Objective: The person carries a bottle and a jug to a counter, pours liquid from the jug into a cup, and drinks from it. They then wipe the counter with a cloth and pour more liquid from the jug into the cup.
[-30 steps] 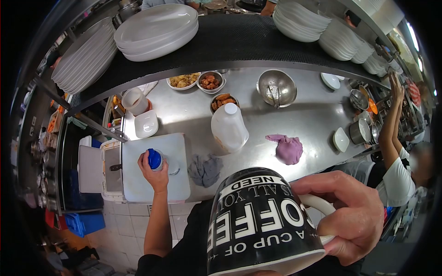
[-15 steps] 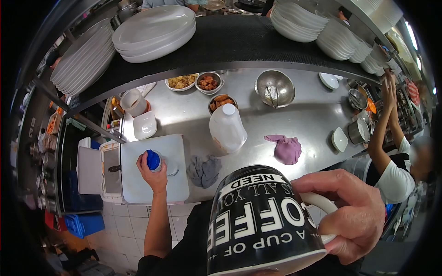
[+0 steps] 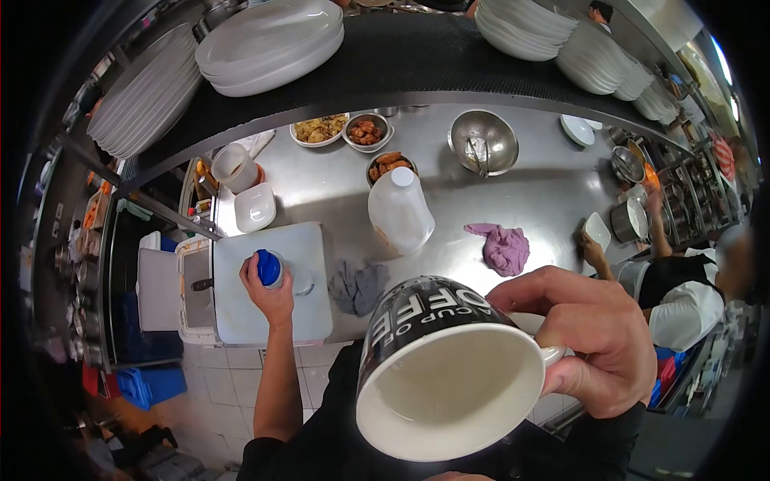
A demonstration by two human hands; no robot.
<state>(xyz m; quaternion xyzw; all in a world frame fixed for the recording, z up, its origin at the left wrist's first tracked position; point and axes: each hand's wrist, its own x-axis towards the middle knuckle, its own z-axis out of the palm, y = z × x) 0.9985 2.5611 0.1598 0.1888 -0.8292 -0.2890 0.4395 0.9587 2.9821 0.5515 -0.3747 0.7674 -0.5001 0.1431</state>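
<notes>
One mug [image 3: 417, 321] is grasped by its handle [image 3: 553, 355] in the curled fingers of the right hand [image 3: 589, 341], the nearer of the pair; it lies just to their left, its axis tipped, the mouth turned toward the viewer and the base away. Well apart from it, over a pale board [image 3: 241, 321], a blue-lidded jar [image 3: 270, 266] is clasped by the left hand [image 3: 271, 298]. Beside the board, a gray cloth [image 3: 358, 286] is seen on a steel counter [image 3: 321, 200].

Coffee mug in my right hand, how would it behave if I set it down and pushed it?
The mug looks glossy and ceramic, so it's probably stiff and breakable. If toppled, its side handle would likely stop it rolling freely.
</notes>
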